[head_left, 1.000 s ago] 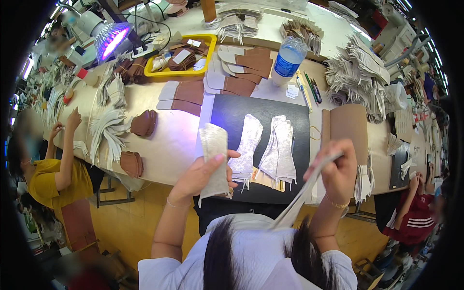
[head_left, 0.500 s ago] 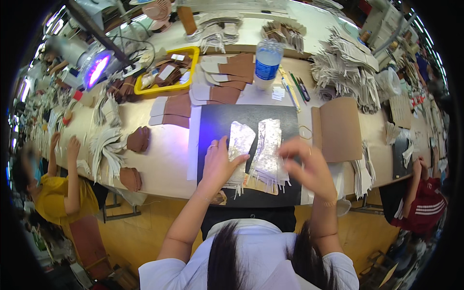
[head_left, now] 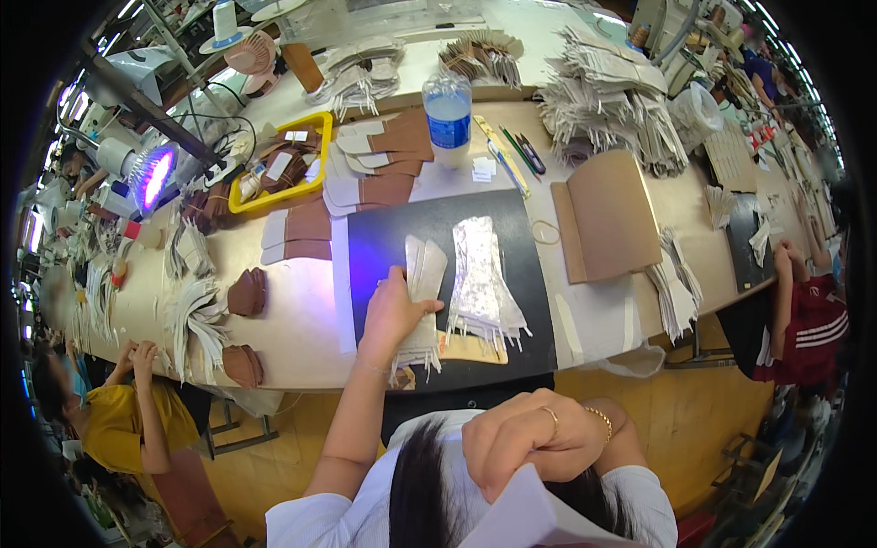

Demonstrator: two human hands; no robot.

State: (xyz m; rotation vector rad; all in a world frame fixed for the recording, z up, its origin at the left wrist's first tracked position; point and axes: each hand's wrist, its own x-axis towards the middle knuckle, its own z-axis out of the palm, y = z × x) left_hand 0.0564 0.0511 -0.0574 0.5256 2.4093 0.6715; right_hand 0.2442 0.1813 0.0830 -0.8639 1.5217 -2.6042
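Note:
My left hand (head_left: 393,315) lies across a stack of pale cut pieces (head_left: 424,265) on a black board (head_left: 373,233), its fingers round the left edge and its thumb at the right edge. Beside it on the board, a second stack of shiny speckled cut pieces (head_left: 477,269) has narrow strips sticking out at its near end. Under the near ends lies a flat tan piece (head_left: 480,349). My right hand (head_left: 539,437) is raised close to the camera, fingers closed, by a white cloth-like thing (head_left: 539,513). What its fingertips hold, if anything, is hidden.
Brown-and-white pieces (head_left: 397,142), a yellow basket (head_left: 326,146) and a water bottle (head_left: 448,119) stand beyond the board. To the right are pens (head_left: 525,153), a brown cardboard folder (head_left: 612,219) and piled pale pieces (head_left: 607,91). A lit lamp (head_left: 157,175) hangs at left; co-workers sit on both sides.
My right hand has left the right-hand stack and come back toward me, its fingers now closed. My left hand stays on the left stack. The whole view has shifted.

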